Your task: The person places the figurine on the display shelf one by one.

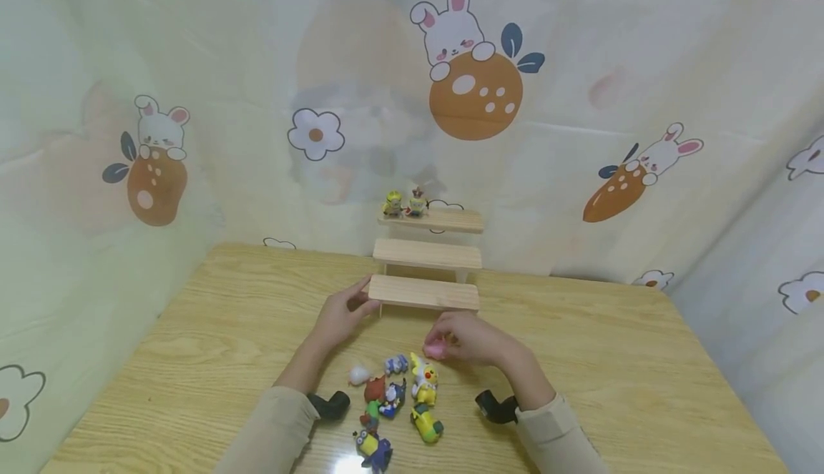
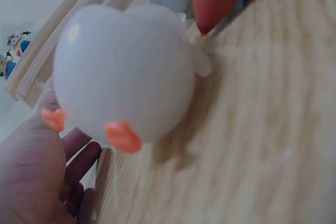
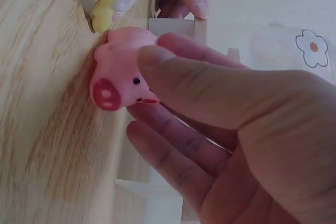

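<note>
My left hand [image 1: 341, 317] grips the left end of the lowest step of a three-step wooden display stand [image 1: 425, 292], thumb in front. My right hand [image 1: 479, 338] pinches a small pink pig figure [image 1: 435, 349] between thumb and fingers, just before the stand's right half. Seen from the right wrist, the pig [image 3: 118, 61] has its red snout pointing toward the lower left. Close behind it is a yellow-and-white figure [image 1: 425, 379]. A round white figure with orange feet [image 2: 126, 72] lies near my left wrist, filling much of the left wrist view.
Two small yellow figures [image 1: 404, 204] stand on the top step, at its left. Between my forearms lie several toys, among them a grey-blue one [image 1: 396, 364], a yellow-green one [image 1: 427, 424] and a purple-yellow one [image 1: 373, 450]. A printed cloth [image 1: 386, 131] hangs behind the wooden table [image 1: 611, 374].
</note>
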A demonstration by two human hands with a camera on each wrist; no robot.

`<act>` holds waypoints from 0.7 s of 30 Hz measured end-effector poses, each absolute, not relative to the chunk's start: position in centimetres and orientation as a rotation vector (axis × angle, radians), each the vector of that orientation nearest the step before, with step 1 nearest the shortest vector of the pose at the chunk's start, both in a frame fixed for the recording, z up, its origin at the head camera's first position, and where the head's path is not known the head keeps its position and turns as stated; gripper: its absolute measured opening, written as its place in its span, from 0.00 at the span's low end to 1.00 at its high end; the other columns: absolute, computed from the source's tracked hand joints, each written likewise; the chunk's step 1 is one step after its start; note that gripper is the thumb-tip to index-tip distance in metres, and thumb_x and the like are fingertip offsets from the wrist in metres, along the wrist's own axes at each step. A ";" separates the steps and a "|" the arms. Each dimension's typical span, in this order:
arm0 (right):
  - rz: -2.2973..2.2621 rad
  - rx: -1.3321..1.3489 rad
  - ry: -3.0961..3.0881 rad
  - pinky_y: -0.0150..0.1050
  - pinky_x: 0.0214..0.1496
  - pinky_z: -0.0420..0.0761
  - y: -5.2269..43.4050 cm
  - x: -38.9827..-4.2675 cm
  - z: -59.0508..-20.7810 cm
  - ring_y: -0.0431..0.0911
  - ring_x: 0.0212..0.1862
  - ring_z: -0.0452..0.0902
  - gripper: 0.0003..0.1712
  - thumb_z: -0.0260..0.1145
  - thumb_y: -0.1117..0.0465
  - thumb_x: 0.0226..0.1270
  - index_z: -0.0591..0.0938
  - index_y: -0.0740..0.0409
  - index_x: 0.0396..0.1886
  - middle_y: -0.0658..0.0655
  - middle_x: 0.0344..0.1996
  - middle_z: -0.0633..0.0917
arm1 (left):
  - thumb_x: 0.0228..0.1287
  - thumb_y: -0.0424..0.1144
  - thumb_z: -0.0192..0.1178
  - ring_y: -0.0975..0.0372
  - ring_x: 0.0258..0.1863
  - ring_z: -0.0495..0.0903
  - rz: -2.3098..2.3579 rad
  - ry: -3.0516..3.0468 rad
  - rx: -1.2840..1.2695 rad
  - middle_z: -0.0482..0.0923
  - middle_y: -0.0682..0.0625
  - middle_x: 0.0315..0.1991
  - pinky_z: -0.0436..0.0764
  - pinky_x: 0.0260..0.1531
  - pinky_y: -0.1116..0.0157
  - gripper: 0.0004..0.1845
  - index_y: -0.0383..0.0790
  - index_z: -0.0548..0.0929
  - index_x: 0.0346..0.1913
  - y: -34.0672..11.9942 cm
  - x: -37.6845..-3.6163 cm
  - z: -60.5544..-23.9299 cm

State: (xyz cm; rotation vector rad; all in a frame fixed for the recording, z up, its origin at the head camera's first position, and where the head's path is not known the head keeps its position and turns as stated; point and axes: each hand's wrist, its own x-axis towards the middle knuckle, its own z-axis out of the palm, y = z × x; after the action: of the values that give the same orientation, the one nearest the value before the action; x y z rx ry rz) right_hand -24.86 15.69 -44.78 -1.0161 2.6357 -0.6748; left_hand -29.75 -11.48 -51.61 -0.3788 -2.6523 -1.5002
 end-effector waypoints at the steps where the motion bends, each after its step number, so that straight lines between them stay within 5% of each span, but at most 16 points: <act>1: -0.670 -1.006 2.640 0.37 0.46 0.80 15.7 -24.9 -44.8 0.41 0.42 0.78 0.08 0.68 0.61 0.60 0.86 0.52 0.41 0.47 0.37 0.83 | 0.60 0.54 0.61 0.53 0.52 0.79 -1.503 -2.649 -0.382 0.84 0.47 0.45 0.73 0.59 0.51 0.34 0.51 0.68 0.69 -11.5 -29.8 -51.6; 9: -0.644 -0.887 2.661 0.38 0.45 0.80 15.6 -24.8 -44.6 0.43 0.42 0.80 0.17 0.72 0.61 0.56 0.84 0.57 0.46 0.50 0.41 0.84 | 0.60 0.56 0.61 0.52 0.55 0.78 -1.505 -2.645 -0.397 0.84 0.46 0.47 0.69 0.63 0.50 0.35 0.51 0.66 0.69 -11.6 -30.0 -51.8; 21: -0.620 -0.809 2.684 0.35 0.39 0.76 15.8 -24.6 -44.5 0.41 0.36 0.75 0.16 0.71 0.60 0.57 0.83 0.58 0.46 0.49 0.36 0.81 | 0.61 0.54 0.61 0.52 0.53 0.78 -1.504 -2.652 -0.398 0.84 0.46 0.46 0.70 0.62 0.50 0.34 0.51 0.67 0.69 -11.6 -29.9 -51.8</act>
State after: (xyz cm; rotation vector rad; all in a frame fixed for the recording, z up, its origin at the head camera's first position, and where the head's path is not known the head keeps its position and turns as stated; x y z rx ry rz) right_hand -24.57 15.80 -44.46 -0.8091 2.6843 -0.6205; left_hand -29.95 -11.56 -51.84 -0.3981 -2.6516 -1.5035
